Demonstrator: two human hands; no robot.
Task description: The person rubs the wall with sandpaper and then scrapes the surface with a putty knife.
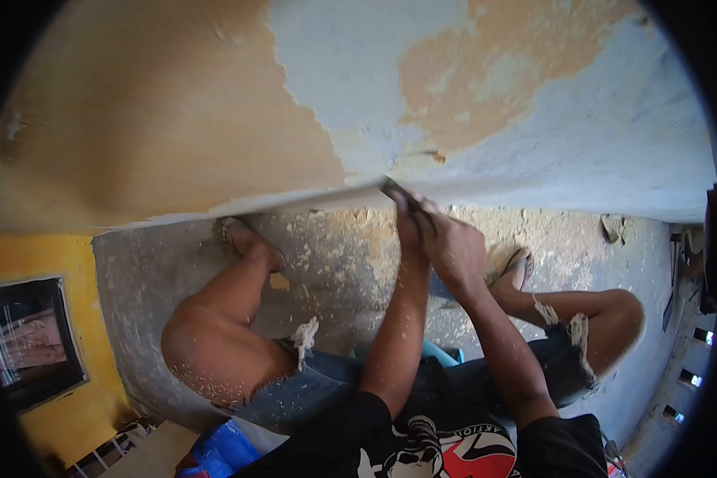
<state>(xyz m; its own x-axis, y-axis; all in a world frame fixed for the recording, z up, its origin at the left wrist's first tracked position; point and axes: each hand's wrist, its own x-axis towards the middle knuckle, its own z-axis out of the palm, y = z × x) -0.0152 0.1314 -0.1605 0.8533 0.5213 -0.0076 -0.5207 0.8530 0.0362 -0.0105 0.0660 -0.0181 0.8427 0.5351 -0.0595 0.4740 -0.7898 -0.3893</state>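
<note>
A dark, flat scraper (393, 190) meets the wall (342, 72) low down, at the edge of the peeling paint. My right hand (458, 245) is wrapped around its handle. Pressed close beside it, my left hand (409, 231) also grips the scraper, its fingers partly hidden. Tan paint (167, 103) covers the wall's left part, and a ragged edge divides it from the pale bare surface (350, 60). Another tan patch (486, 72) remains at the upper right. Just right of the blade is a small brownish chipped spot (438, 157).
Paint flakes lie scattered over the grey floor (327, 271) and cling to my arms and legs. My bent knees (195, 338) spread to both sides. A dark-framed window (32, 342) is set in the yellow wall (103, 350) at left. A blue bundle (225, 450) lies at lower left.
</note>
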